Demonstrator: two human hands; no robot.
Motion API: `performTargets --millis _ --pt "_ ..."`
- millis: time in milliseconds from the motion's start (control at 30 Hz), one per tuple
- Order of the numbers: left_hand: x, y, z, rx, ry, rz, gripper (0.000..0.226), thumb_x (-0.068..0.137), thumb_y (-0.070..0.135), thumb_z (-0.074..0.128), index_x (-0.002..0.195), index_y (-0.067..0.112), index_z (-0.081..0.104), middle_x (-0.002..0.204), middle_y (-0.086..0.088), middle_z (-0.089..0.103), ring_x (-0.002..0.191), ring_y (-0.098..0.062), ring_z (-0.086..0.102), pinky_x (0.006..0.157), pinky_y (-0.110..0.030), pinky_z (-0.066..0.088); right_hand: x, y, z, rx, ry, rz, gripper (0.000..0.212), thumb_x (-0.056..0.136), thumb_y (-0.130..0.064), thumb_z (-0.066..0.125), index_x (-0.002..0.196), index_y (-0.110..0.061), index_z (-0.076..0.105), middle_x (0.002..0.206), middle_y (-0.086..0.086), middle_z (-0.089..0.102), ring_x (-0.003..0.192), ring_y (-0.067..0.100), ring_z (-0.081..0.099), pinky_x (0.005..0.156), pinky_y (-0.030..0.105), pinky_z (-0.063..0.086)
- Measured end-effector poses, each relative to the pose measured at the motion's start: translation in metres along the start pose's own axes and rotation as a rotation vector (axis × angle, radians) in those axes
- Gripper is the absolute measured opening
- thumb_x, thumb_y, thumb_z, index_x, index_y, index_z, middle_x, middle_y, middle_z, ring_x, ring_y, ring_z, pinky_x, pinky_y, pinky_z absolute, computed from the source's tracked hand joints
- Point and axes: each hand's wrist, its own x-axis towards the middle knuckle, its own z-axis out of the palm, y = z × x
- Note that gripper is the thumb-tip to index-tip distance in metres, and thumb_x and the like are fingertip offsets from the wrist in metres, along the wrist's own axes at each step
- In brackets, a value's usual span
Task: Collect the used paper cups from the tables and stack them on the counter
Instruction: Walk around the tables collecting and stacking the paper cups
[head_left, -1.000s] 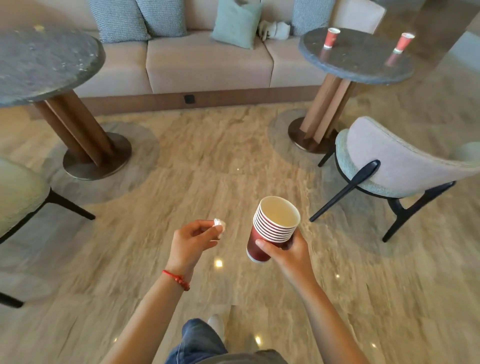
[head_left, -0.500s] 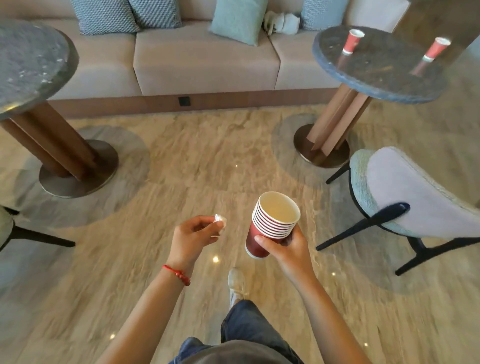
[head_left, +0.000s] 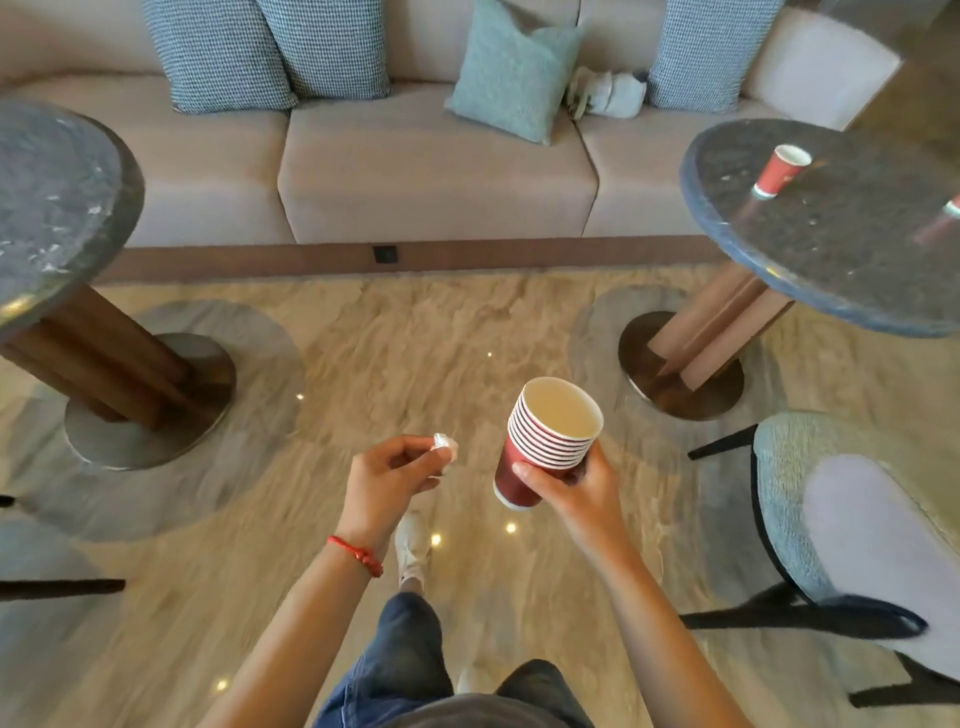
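My right hand (head_left: 576, 491) grips a stack of several nested red paper cups (head_left: 548, 441) with white rims, tilted a little to the left, at chest height over the floor. My left hand (head_left: 387, 478) pinches a small crumpled white paper scrap (head_left: 445, 445) between thumb and fingers, about a hand's width left of the stack. On the round dark stone table (head_left: 831, 270) at the right stands one red paper cup (head_left: 779, 171). A second red cup (head_left: 953, 208) shows partly at the frame's right edge.
A beige sofa (head_left: 431, 171) with several cushions runs along the back. Another round stone table (head_left: 57, 208) on a wooden pedestal stands at the left. A pale upholstered chair (head_left: 857, 535) with black legs is close on my right. Polished stone floor lies between.
I have walked forward: the sofa and both tables have come closer, and the right table has slid toward the frame's edge. Both hands keep their hold in the same pose.
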Motion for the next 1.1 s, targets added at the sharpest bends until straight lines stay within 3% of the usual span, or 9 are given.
performTargets --millis 100,233,400,533,867,1000,1100 --pt "0.055 0.035 -0.003 0.007 -0.018 0.001 0.004 0.076 0.008 0.072 0.077 0.010 0.070 0.074 -0.005 0.068 0.064 -0.009 0.064 0.058 -0.015 0.052 0.051 -0.017 0.020 0.000 0.034 0.009 0.064 0.053 -0.039 0.082 0.111 -0.030 0.057 0.102 -0.015 0.068 0.100 0.005 0.064 0.077 0.018 0.052" --pt "0.136 0.080 -0.012 0.020 -0.019 0.021 0.003 0.076 0.007 0.072 0.076 0.010 0.070 0.073 -0.004 0.068 0.066 -0.010 0.064 0.058 -0.015 0.052 0.126 -0.035 0.046 0.021 0.076 0.014 0.067 0.057 -0.029 0.082 0.118 -0.020 0.055 0.108 -0.005 0.067 0.103 0.011 0.064 0.077 0.021 0.052" --pt "0.219 0.119 -0.014 0.039 -0.032 0.022 0.005 0.075 0.007 0.073 0.074 0.011 0.071 0.066 0.001 0.068 0.060 -0.004 0.063 0.057 -0.015 0.051 0.201 -0.060 0.066 0.032 0.087 0.025 0.066 0.058 -0.030 0.081 0.118 -0.029 0.052 0.111 -0.009 0.064 0.103 0.004 0.062 0.078 0.019 0.053" --pt "0.273 0.138 -0.002 0.067 -0.044 0.010 0.004 0.075 0.008 0.073 0.075 0.012 0.071 0.069 -0.001 0.068 0.062 -0.005 0.064 0.059 -0.017 0.053 0.250 -0.068 0.076 0.044 0.121 0.043 0.060 0.064 -0.017 0.084 0.115 -0.028 0.054 0.110 -0.007 0.065 0.101 0.004 0.063 0.075 0.017 0.052" --pt "0.403 0.195 0.066 0.136 -0.101 0.025 0.004 0.075 0.011 0.074 0.078 0.010 0.071 0.069 -0.001 0.070 0.058 -0.003 0.064 0.055 -0.013 0.049 0.393 -0.090 0.065 0.074 0.159 0.015 0.056 0.066 -0.012 0.083 0.110 -0.032 0.054 0.106 -0.011 0.065 0.099 0.003 0.063 0.074 0.018 0.052" --pt "0.445 0.221 0.103 0.188 -0.151 0.033 0.006 0.074 0.010 0.075 0.074 0.014 0.070 0.060 0.006 0.069 0.054 -0.002 0.063 0.051 -0.011 0.047 0.444 -0.104 0.056 0.083 0.175 0.018 0.062 0.065 -0.019 0.084 0.114 -0.036 0.050 0.110 -0.015 0.062 0.104 0.001 0.060 0.074 0.016 0.052" --pt "0.471 0.236 0.131 0.229 -0.193 0.048 0.006 0.075 0.010 0.074 0.074 0.015 0.070 0.061 0.006 0.069 0.054 -0.002 0.063 0.052 -0.011 0.048 0.473 -0.108 0.046 0.104 0.200 0.032 0.068 0.067 -0.016 0.083 0.122 -0.031 0.047 0.116 -0.010 0.060 0.108 0.009 0.060 0.078 0.019 0.052"
